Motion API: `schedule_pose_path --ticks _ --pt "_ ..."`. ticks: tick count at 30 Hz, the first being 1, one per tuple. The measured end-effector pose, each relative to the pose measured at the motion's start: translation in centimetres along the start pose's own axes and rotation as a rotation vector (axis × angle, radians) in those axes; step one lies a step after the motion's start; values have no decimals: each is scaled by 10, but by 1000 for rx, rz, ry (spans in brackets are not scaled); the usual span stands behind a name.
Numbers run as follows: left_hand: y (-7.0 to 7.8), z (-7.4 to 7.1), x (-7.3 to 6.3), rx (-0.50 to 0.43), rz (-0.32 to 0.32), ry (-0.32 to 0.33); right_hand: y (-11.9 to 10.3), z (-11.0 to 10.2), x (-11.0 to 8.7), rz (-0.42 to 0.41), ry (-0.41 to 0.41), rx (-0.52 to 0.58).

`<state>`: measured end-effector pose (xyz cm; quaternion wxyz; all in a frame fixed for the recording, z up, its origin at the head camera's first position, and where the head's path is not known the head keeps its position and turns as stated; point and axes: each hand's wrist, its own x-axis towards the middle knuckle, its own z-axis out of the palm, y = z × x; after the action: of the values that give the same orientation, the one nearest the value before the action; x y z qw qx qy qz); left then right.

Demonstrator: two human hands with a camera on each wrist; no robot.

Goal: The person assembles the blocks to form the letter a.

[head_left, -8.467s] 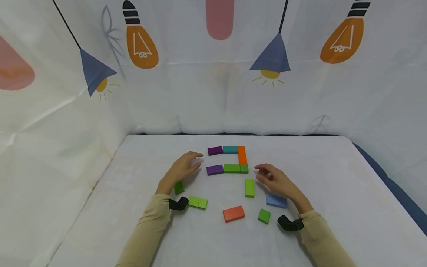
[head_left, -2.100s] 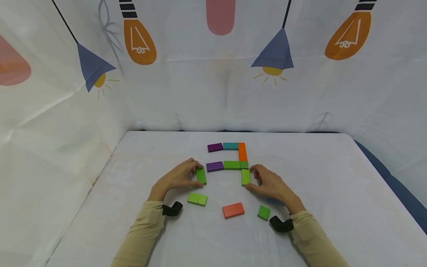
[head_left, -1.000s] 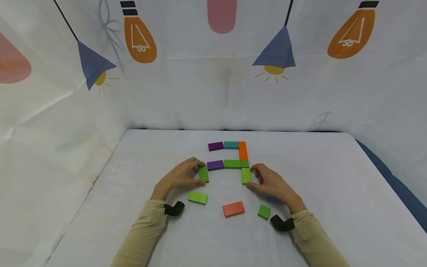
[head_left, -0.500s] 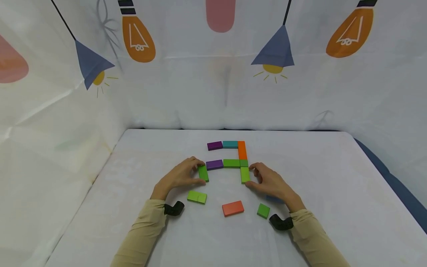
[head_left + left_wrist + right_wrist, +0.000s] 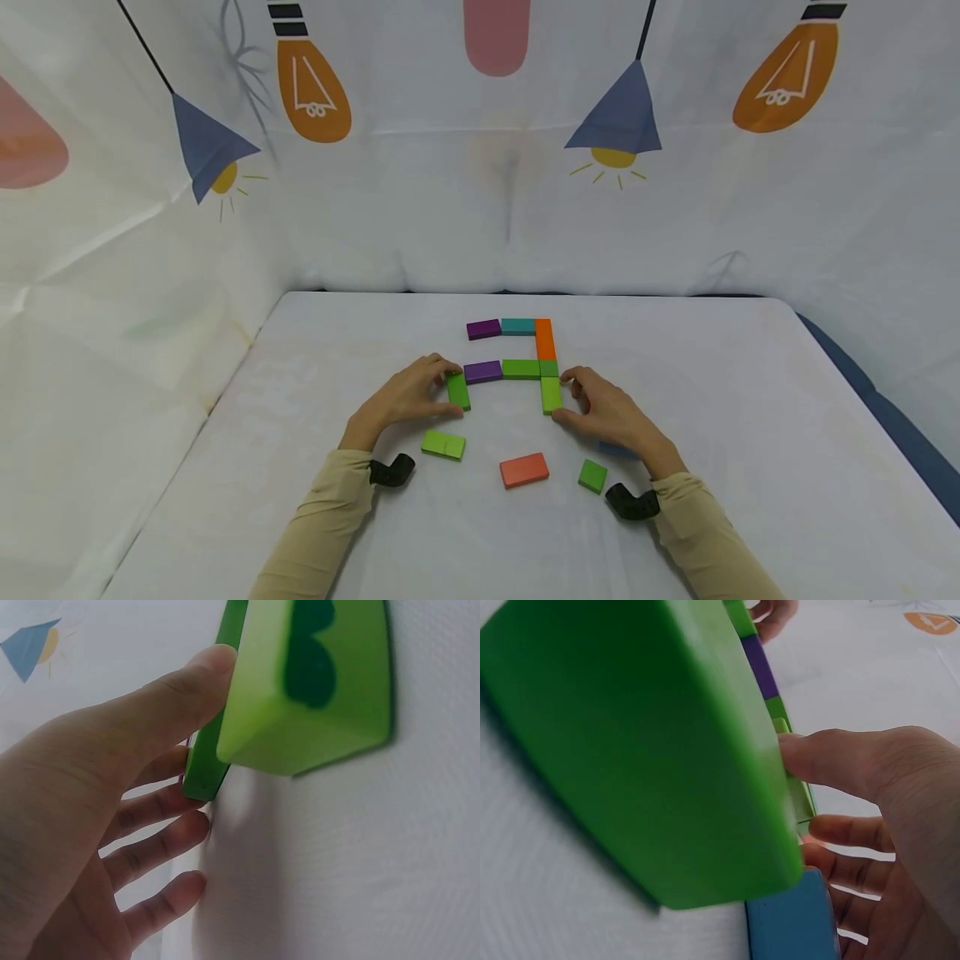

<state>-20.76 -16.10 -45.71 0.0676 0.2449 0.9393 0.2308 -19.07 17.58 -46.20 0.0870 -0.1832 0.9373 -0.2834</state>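
My left hand (image 5: 408,392) pinches a green rectangular block (image 5: 458,392) between thumb and fingers, at the near left corner of a purple block (image 5: 482,372). My right hand (image 5: 611,406) pinches a light green block (image 5: 551,396) by its long sides; this block's far end meets a small green block (image 5: 549,368). That small block joins a longer green block (image 5: 521,369) on its left and an orange block (image 5: 545,339) beyond. A teal block (image 5: 518,327) and a dark purple block (image 5: 483,329) form the far row. Thumb and fingertips flank the held block in the left wrist view.
Nearer me lie a lime block (image 5: 443,445), a red-orange block (image 5: 524,471) and a small green block (image 5: 592,476). A blue block (image 5: 618,450) is partly hidden under my right wrist. A white sheet with printed lamps hangs behind the white table (image 5: 712,375).
Since the oldest frame, the left hand has brought the green block from beside its wrist up to the purple block. The right hand has moved the light green block against the small green one.
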Motion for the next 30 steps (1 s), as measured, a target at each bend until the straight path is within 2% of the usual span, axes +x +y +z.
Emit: schedule_pose_path --ticks 30 --pt "1 0 -2 -3 5 -7 -1 2 -1 -16 22 -18"
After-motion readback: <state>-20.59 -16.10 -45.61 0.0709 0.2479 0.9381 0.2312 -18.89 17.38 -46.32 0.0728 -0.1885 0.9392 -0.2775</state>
